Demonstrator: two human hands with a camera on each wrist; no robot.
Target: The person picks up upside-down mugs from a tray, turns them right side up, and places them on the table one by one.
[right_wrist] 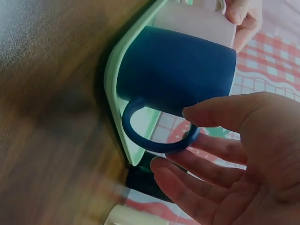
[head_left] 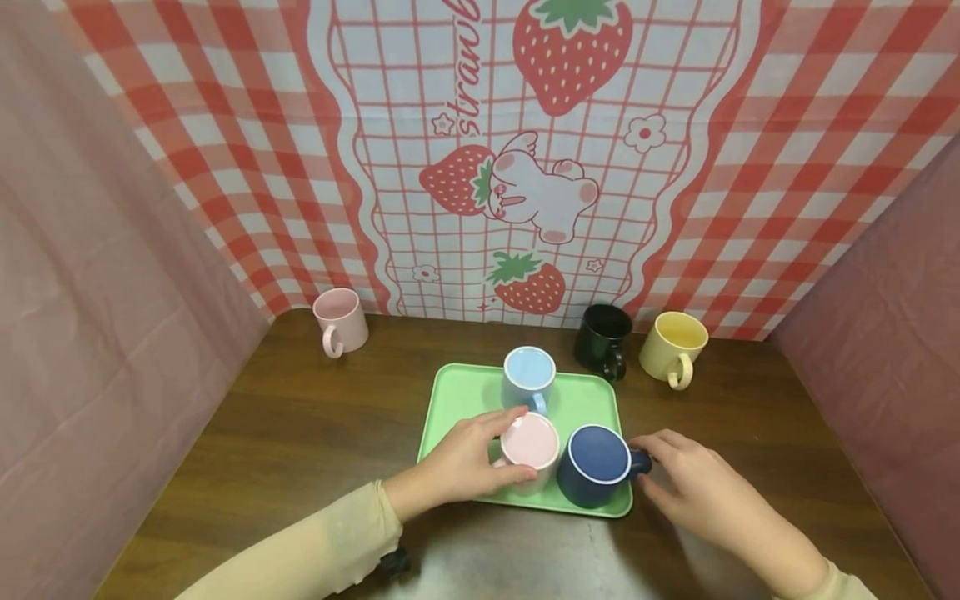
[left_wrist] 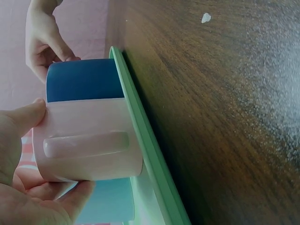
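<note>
A light green tray [head_left: 457, 383] carries three mugs standing bottom up. My left hand [head_left: 472, 458] grips the pale pink mug [head_left: 531, 442] at the tray's near middle, thumb on one side and fingers on the other. In the left wrist view, that mug's handle [left_wrist: 86, 144] faces the camera. Beside it, at the tray's near right corner, stands the dark blue mug [head_left: 597, 458]. My right hand [head_left: 693, 483] holds the dark blue mug's handle [right_wrist: 136, 136] between thumb and fingers. Behind the pale pink mug sits a light blue mug [head_left: 528, 375].
Upright at the table's back left is another pink mug [head_left: 341, 321]. Behind the tray's right end stand a black mug [head_left: 602, 337] and a yellow mug [head_left: 672, 348]. A strawberry-print cloth [head_left: 525, 167] hangs along the back of the brown wooden table [head_left: 315, 433], with pink cloth at both sides.
</note>
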